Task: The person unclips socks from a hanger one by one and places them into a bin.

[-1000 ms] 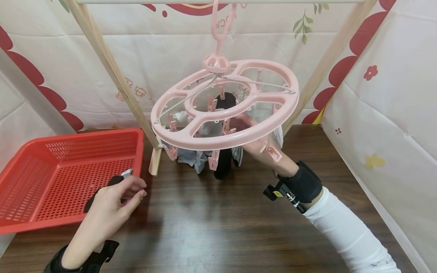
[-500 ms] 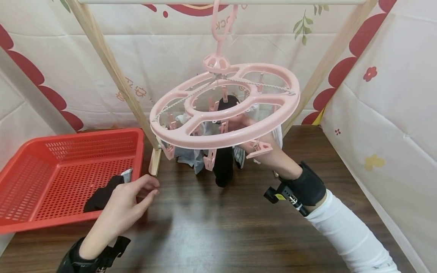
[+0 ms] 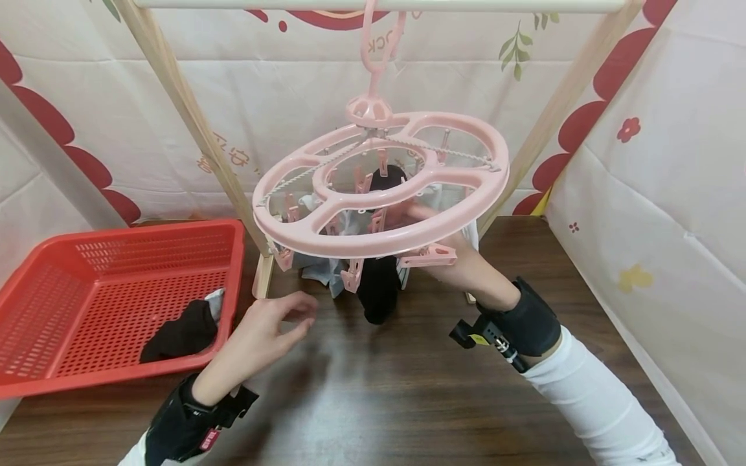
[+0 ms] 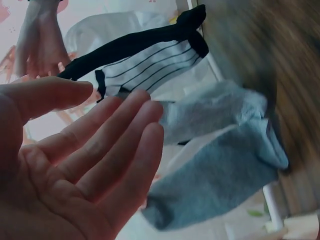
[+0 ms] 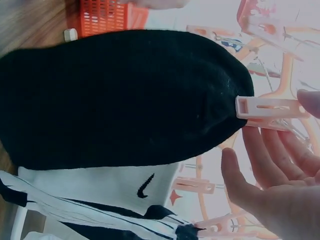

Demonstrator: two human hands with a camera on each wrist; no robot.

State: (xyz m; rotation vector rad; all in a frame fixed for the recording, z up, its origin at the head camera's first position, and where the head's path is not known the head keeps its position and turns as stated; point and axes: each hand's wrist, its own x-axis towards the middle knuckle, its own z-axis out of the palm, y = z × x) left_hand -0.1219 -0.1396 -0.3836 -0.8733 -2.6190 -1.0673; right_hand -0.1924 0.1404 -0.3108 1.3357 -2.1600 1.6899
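A round pink clip hanger (image 3: pixel 373 244) hangs from a white bar, with several socks clipped under it. A black sock (image 5: pixel 125 100) hangs by its toe from a pale pink clothespin (image 5: pixel 272 107). My right hand (image 5: pixel 280 190) pinches that clothespin, thumb at its end and fingers beneath; the hanger partly covers the hand in the head view. My left hand (image 3: pixel 268 330) is in the air left of the black sock, holding nothing, its fingers loosely bent. Beyond it in the left wrist view hang a striped sock (image 4: pixel 150 65) and a grey sock (image 4: pixel 220 175).
A red basket (image 3: pixel 163 249) stands on the left, with a black sock (image 3: pixel 180 333) and a light grey piece inside. Wooden frame legs (image 3: pixel 192 116) flank the hanger. Free pink clips (image 3: pixel 428 255) dangle from its front rim. A printed cloth encloses the wooden tabletop.
My left hand has moved right, away from the basket, toward the hanging socks. My right hand stays under the hanger, which has tilted and swung slightly; the black sock now hangs a little lower.
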